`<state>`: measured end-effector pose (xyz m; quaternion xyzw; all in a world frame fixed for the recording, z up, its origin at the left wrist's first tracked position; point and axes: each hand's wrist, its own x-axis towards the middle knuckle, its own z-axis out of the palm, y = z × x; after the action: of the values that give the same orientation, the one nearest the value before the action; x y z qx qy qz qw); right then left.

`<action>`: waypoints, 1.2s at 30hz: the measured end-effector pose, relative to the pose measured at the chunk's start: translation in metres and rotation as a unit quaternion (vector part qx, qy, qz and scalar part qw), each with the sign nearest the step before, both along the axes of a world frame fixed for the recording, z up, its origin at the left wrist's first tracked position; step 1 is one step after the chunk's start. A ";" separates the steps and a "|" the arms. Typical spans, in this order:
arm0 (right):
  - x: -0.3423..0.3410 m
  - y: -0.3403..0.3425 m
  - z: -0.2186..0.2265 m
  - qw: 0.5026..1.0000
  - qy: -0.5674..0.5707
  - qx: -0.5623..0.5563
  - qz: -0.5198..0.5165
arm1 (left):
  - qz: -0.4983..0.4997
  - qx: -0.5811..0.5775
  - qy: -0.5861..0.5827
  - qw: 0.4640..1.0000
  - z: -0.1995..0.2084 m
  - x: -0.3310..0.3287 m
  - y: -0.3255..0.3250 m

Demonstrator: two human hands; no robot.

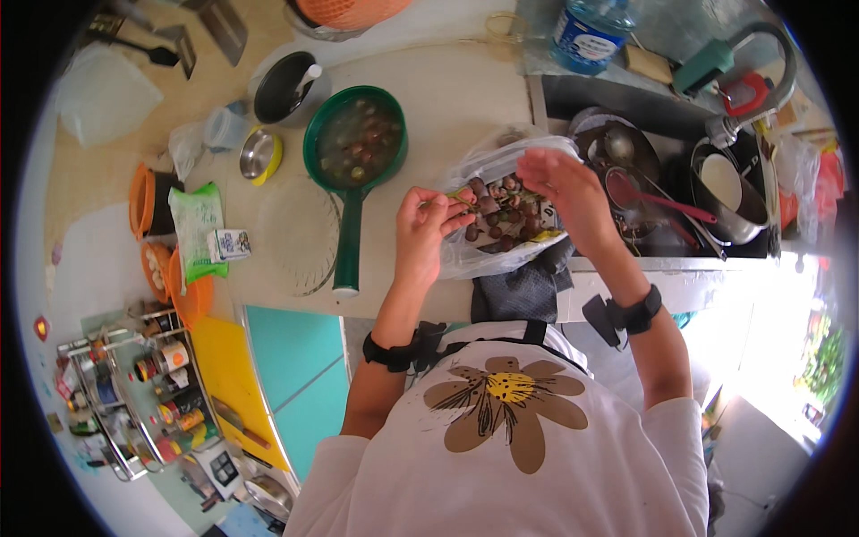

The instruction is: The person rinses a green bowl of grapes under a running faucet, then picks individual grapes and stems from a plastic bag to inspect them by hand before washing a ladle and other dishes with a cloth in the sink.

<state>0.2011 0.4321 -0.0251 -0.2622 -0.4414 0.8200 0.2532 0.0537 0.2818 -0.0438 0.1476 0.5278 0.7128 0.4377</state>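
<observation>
left hand point(428, 228): fingers pinch a grape stem at the bag's 9 o'clock edge | right hand point(565, 183): fingers half open, loosely curled over the plastic bag point(501, 161) of dark grapes point(506, 219) | bag lies on tabletop point(465, 98) by the sink point(667, 116) | green pan point(355, 143) with water and grapes at 10 o'clock from bag

The right hand point(564, 183) covers part of the clear plastic bag point(501, 166) of dark grapes point(501, 215), so its fingertips and whatever they pinch cannot be seen. At twelve o'clock an orange net bag point(353, 11) and a blue water bottle point(589, 31) are cut off by the top edge. At eight o'clock the jars on the wire rack point(134, 403) are too small and blurred to identify.
</observation>
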 end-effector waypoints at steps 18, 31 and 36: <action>0.009 -0.031 -0.023 0.985 0.077 0.152 0.024 | -0.058 -0.072 0.262 0.961 0.042 0.030 0.037; 0.012 -0.022 -0.020 0.967 0.146 -0.197 0.073 | -0.043 -0.069 0.152 0.985 0.030 0.049 0.055; 0.016 -0.016 -0.033 0.980 0.091 -0.148 0.096 | -0.046 -0.102 0.131 0.985 0.029 0.050 0.056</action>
<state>0.2173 0.4163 -0.0577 -0.1775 -0.3135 0.9172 0.1703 0.1037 0.3381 -0.0145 0.2183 0.6432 0.6086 0.4101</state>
